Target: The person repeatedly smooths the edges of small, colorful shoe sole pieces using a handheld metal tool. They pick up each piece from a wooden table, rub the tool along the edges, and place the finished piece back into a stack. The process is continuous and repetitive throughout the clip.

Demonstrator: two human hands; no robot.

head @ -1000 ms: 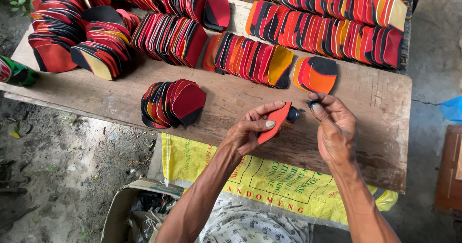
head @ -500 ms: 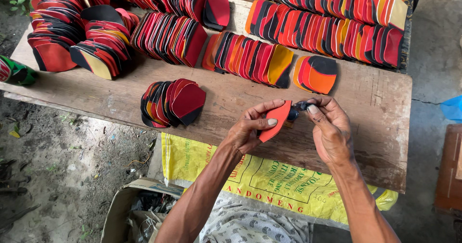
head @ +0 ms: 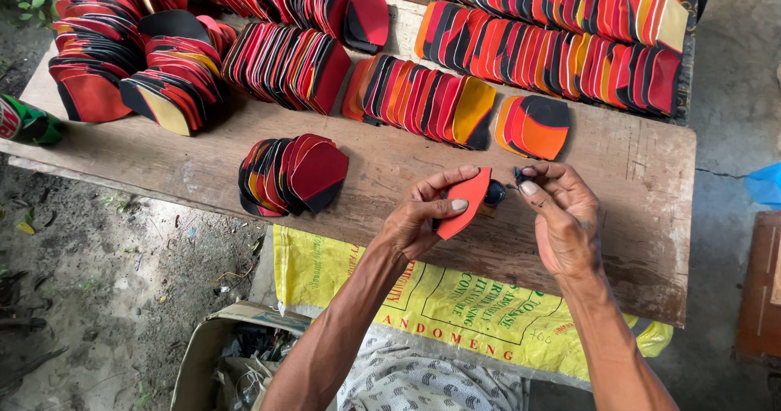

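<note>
My left hand (head: 419, 216) grips a flat red-orange cut piece (head: 465, 201), tilted on edge over the wooden table (head: 634, 175). My right hand (head: 561, 216) is just to the right of it, fingertips pinched on a small dark object (head: 518, 173) near the piece's top. A small dark round thing (head: 493, 193) sits between the two hands; what it is I cannot tell. A short fanned stack of red and black pieces (head: 291, 175) lies left of my left hand.
Long rows of red, orange, black and yellow cut pieces (head: 553, 20) fill the back of the table, with heaps at the far left (head: 122, 61). A yellow printed sack (head: 455, 297) hangs under the front edge. A cardboard box (head: 220, 354) sits on the dirt ground.
The left hand has tipped the red-orange piece more upright and lifted it slightly. The right hand's fingertips have closed in near its top edge.
</note>
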